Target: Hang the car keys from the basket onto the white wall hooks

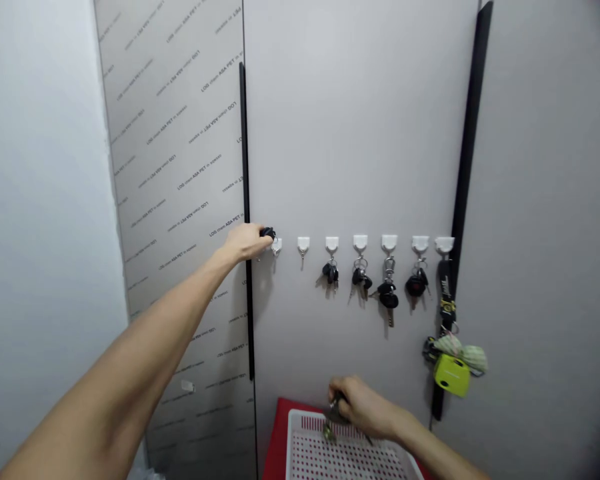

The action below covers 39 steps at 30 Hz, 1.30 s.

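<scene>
My left hand [245,241] reaches up to the leftmost white hook [277,245] on the pale cabinet door. Its fingers are closed on a bunch of keys [269,233] with black heads, held right at that hook; whether the ring is over the hook I cannot tell. Lower down, my right hand [363,403] is closed around another bunch of keys [337,412], above the far rim of a white perforated basket [296,417]. A small brassy piece [329,433] shows below the right fingers; whether it is attached to the keys is unclear.
Further right along the row, hooks hold bunches of keys [331,272], one with a black lanyard [445,280] and a yellow-green tag [452,375]. Long black door handles [247,200] run vertically. The basket rests on a red surface [279,433].
</scene>
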Each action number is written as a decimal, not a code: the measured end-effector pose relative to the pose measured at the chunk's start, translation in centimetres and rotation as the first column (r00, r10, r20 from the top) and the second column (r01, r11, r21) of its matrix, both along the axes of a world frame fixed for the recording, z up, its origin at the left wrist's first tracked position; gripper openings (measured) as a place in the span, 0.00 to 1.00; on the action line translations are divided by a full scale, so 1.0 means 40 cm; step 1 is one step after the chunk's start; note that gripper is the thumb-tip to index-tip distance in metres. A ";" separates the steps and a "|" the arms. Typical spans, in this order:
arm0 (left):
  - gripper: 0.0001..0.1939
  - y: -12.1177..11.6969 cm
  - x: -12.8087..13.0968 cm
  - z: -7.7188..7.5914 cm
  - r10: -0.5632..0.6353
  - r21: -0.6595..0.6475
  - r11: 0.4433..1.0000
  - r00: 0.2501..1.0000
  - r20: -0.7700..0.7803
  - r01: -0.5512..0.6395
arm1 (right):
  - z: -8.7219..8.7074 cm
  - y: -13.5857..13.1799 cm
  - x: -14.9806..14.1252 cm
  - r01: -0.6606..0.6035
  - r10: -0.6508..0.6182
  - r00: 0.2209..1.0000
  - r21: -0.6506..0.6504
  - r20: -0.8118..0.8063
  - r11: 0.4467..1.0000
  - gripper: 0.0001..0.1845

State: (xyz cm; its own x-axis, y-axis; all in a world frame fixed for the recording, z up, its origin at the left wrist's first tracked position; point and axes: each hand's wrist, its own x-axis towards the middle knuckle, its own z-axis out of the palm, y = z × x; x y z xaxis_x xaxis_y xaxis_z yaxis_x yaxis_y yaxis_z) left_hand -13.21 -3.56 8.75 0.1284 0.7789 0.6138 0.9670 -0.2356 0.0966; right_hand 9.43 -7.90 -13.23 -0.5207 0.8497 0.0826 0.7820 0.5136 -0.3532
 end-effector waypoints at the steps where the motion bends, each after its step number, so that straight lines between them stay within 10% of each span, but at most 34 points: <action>1: 0.15 0.001 -0.002 -0.004 0.009 0.045 0.999 0.998 0.059 -0.011 | -0.031 -0.006 0.010 0.020 -0.020 0.999 -0.016 0.026 1.000 0.15; 6: 0.18 -0.034 0.020 -0.072 -0.154 0.038 0.988 0.965 0.213 0.150 | -0.158 -0.035 0.047 0.107 -0.104 0.992 -0.039 0.076 0.993 0.17; 10: 0.14 -0.097 0.101 -0.274 -0.352 -0.275 0.887 0.929 0.116 0.371 | -0.187 -0.040 0.059 0.062 -0.060 0.997 -0.061 0.039 0.996 0.18; 15: 0.14 -0.154 0.194 -0.587 -0.374 -0.566 0.752 0.926 0.055 0.337 | -0.022 -0.011 0.073 0.108 -0.078 0.971 0.121 -0.227 0.987 0.14; 20: 0.16 -0.170 0.220 -0.726 -0.412 -0.708 0.644 0.911 -0.001 0.291 | 0.209 0.030 0.098 0.514 -0.166 0.791 0.493 -0.590 0.702 0.12; 24: 0.16 -0.136 0.222 -0.665 -0.378 -0.652 0.698 0.926 0.017 0.296 | 0.281 0.069 0.095 0.570 -0.248 0.810 0.613 -0.532 0.547 0.12; 29: 0.22 -0.052 0.260 -0.421 -0.240 -0.074 0.954 0.885 0.400 0.292 | 0.287 0.099 0.085 0.572 -0.347 0.818 0.588 -0.458 0.572 0.11; 33: 0.24 0.003 0.311 -0.286 -0.192 0.132 0.981 0.839 0.509 0.145 | 0.308 0.090 0.093 0.578 -0.215 0.782 0.552 -0.586 0.601 0.09; 39: 0.11 0.029 0.325 -0.214 -0.197 0.052 0.979 0.845 0.497 0.198 | 0.404 0.071 0.091 0.593 -0.077 0.738 0.591 -0.670 0.547 0.09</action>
State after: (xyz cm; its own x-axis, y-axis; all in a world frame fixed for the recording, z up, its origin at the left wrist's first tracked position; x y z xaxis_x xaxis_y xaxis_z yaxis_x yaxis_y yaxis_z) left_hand -0.22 -2.41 0.20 -0.0425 0.7707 0.6358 0.7225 -0.4158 0.5523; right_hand 13.07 -5.07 2.94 0.1460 0.4362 0.8879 0.7688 0.5148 -0.3794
